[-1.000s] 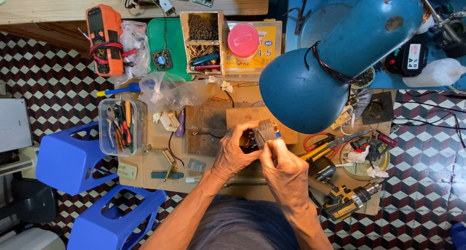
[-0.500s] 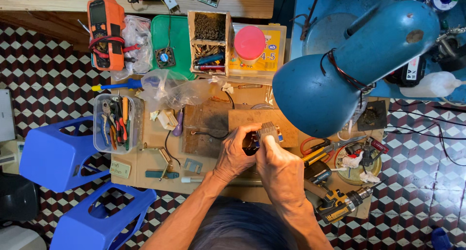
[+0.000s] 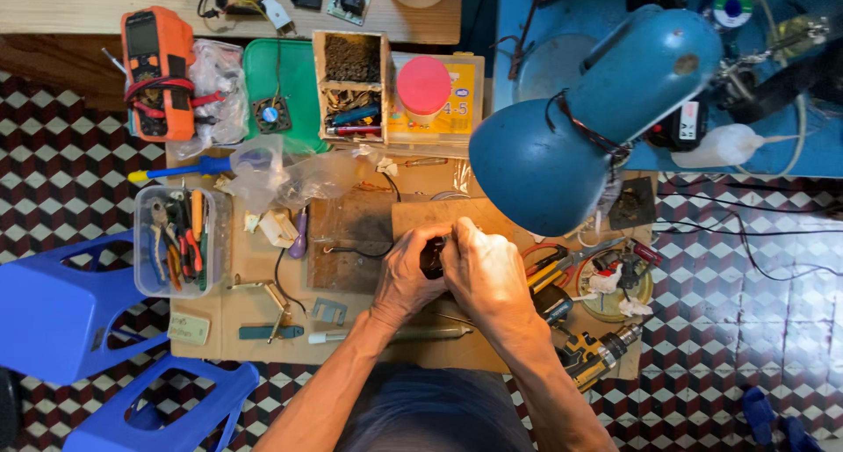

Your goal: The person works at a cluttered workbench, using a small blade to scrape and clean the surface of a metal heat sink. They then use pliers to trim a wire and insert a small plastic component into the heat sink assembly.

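Observation:
My left hand [image 3: 411,272] and my right hand [image 3: 486,272] meet over a low wooden work board [image 3: 351,232]. Together they grip a small dark part [image 3: 431,260] that shows only as a black patch between the fingers; most of it is hidden. A thin black wire [image 3: 351,250] runs from the hands to the left across the board. Just right of my right hand lie pliers with red and yellow handles [image 3: 558,263].
A blue desk lamp [image 3: 580,118] hangs over the right side. A clear box of hand tools [image 3: 176,239], an orange multimeter [image 3: 158,61], a green tray [image 3: 285,87], a pink-lidded jar [image 3: 423,87], a cordless drill [image 3: 597,355] and two blue stools [image 3: 61,307] surround the board.
The hands have stayed together on the small dark part, shifting slightly on the board. The view has drifted a little; the lamp sits further right in the picture.

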